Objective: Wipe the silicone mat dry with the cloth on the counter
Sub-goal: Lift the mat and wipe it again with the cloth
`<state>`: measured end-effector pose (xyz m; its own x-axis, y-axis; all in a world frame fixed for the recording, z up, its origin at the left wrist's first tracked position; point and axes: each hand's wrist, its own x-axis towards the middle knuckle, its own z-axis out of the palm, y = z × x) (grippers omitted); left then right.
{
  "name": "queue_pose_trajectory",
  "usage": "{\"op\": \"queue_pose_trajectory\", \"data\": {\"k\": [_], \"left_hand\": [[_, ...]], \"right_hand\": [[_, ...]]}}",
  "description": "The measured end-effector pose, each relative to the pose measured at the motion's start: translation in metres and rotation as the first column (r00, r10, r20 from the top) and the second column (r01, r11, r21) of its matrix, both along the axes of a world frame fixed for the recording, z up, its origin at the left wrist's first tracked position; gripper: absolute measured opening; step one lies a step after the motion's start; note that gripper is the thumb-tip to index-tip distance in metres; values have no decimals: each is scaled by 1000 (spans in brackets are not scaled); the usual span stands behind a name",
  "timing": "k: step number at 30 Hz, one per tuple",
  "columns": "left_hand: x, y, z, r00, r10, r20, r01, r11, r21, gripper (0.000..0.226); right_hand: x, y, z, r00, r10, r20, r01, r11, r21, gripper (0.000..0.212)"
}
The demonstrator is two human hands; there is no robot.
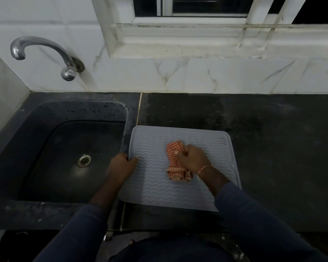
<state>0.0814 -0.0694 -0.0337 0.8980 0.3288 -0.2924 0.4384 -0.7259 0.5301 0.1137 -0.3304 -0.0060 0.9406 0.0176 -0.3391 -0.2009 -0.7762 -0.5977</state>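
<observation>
Grey silicone mat lies flat on the dark table, left edge right against the sink rim. Left grip clamped on that left edge, thumb on top of the mat. Right grip closed round a bunched orange-checked cloth, holding it down near the mat's middle. Thin bangle at the right wrist. Wall tap above the sink.

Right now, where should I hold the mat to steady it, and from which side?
Probably its left edge, coming from the sink side. The silicone mat lies flat on the counter, but that edge meets the sink's rim, where a grip can curl round it, as the left hand does. The right hand grips the cloth mid-mat.
</observation>
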Motion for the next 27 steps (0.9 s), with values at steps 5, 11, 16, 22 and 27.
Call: {"op": "queue_pose_trajectory", "data": {"k": [5,11,16,22,27], "left_hand": [[9,-3,-2,996,-93,8,92,987,133,52],[27,0,-2,996,-90,-30,92,991,94,46],[25,-6,4,992,-104,65,100,993,55,26],[18,-23,35,951,-23,310,85,978,-188,21],[31,-31,65,925,5,379,108,955,-277,14]], "right_hand": [[-1,-84,9,958,-283,48,286,927,-243,50],[-1,-110,-12,895,-446,-9,428,865,-260,68],[8,-135,-23,906,-422,-40,408,893,-188,42],[11,-138,-15,899,-426,105,416,903,105,18],[37,-140,30,920,-340,197,313,937,156,18]]}}
